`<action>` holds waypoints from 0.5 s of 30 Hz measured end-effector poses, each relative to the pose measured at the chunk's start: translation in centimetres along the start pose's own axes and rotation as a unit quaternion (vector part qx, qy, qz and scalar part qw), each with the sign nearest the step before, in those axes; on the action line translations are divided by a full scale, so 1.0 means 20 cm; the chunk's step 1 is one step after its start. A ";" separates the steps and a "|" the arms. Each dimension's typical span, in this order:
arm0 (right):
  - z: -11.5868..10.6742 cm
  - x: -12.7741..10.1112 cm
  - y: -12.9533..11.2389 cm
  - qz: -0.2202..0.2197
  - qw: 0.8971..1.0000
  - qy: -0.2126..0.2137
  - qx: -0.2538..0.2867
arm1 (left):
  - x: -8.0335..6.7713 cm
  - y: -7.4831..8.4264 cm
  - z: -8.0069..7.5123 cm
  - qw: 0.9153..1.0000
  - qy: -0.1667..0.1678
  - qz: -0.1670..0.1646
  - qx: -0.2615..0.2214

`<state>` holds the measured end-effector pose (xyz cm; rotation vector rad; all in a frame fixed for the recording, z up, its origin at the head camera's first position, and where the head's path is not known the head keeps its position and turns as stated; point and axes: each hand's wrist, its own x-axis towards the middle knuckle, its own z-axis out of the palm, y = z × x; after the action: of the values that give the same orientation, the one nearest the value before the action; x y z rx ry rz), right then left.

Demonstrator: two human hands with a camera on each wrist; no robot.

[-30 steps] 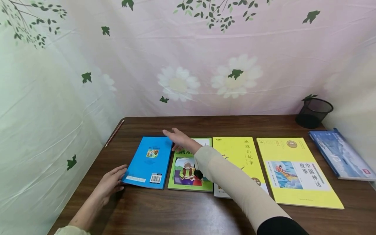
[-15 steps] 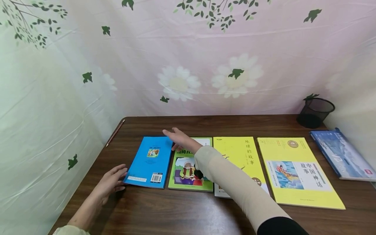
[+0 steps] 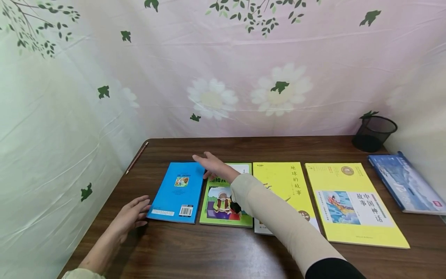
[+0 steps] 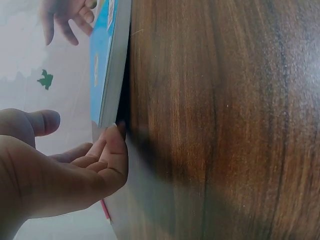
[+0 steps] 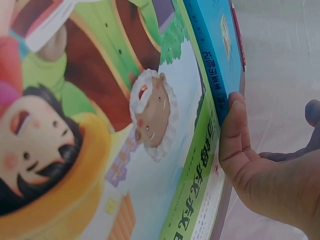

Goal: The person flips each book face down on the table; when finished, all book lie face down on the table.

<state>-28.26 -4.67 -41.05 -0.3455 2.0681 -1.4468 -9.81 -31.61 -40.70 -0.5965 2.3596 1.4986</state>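
A blue book [image 3: 178, 190] lies back cover up on the table, its barcode toward the near edge. At its lower left corner is my left hand [image 3: 130, 217], fingertips touching the edge, as the left wrist view shows, with the thumb held apart. My right hand [image 3: 217, 167] reaches across to the book's far right corner. In the right wrist view its fingers [image 5: 235, 130] touch the blue spine, low over the green picture book [image 3: 223, 203]. That green book lies close beside the blue one, partly hidden by my right hand and sleeve.
Right of the green book lie two yellow books, the nearer one [image 3: 275, 174] partly under my sleeve and the other [image 3: 352, 232] farther right. A bluish book [image 3: 404, 182], black mesh pen holder [image 3: 373, 133] and pencil [image 3: 137, 157] lie near the wooden table's [image 3: 195, 248] edges.
The blue book's near left corner has shifted slightly right, toward the green book. Both hands stay almost where they were.
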 end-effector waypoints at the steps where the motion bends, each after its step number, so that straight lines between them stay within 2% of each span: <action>1: 0.00 0.00 0.00 0.000 1.000 0.000 0.000 | 0.00 0.00 0.00 1.000 -0.001 0.001 0.001; 9: 0.00 -0.01 0.00 -0.004 1.000 -0.003 0.003 | -0.01 -0.02 -0.01 1.000 -0.010 0.015 0.008; 15: -0.01 0.00 0.01 -0.005 1.000 -0.004 0.004 | -0.01 -0.02 -0.04 1.000 -0.026 0.006 0.007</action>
<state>-28.30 -4.45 -41.09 -0.3579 2.0567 -1.4577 -9.42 -32.51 -40.57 -0.5352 2.3372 1.4827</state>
